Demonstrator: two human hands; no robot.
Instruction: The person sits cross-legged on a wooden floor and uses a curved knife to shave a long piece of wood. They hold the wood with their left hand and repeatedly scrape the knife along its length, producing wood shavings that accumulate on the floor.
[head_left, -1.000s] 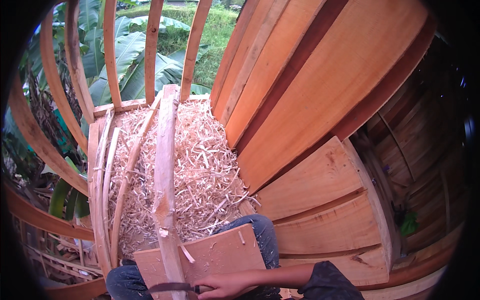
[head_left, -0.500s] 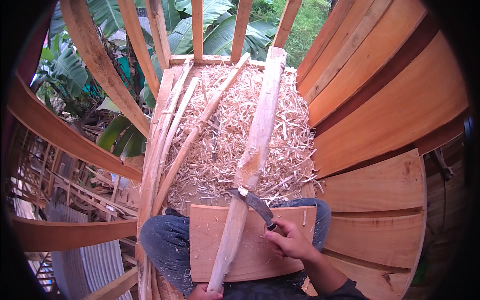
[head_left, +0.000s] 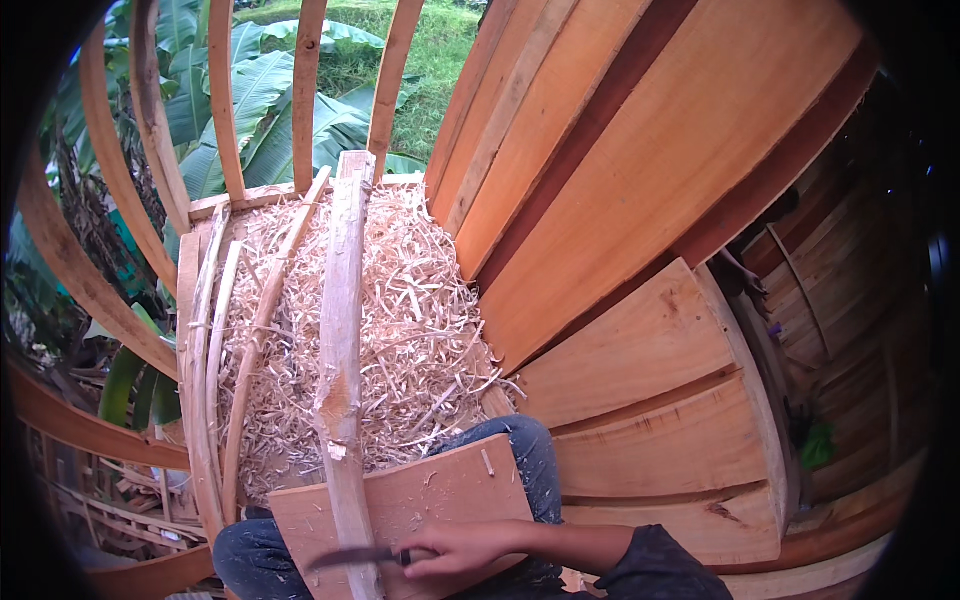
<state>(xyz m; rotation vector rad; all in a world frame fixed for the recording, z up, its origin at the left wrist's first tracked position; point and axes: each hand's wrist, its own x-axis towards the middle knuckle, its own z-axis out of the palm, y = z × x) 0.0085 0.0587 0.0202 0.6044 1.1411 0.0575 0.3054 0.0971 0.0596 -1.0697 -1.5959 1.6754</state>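
"What do the hands hold?"

"The left hand is out of view, and its grip cannot be told. At bottom centre, the right hand's (head_left: 455, 548) fingers are curled closed around the handle of a knife (head_left: 352, 556), its blurred blade reaching left across the near end of a pale wooden pole (head_left: 343, 290). Whether the edge touches the wood is unclear."

"And around them?"

"At left, curved wooden ribs (head_left: 224, 100) rise before broad green leaves (head_left: 262, 90). Slender wooden strips (head_left: 263, 320) lie next, then the pole, running from a flat board (head_left: 450, 490) across the person's lap toward the far crosspiece (head_left: 262, 195). Wide orange-brown planks (head_left: 640, 200) slope up at right."

"What fills the space between?"

"Curly wood shavings (head_left: 410, 320), strewn thickly between ribs and planks; the strips border them at left, and the pole hides a band through their middle."
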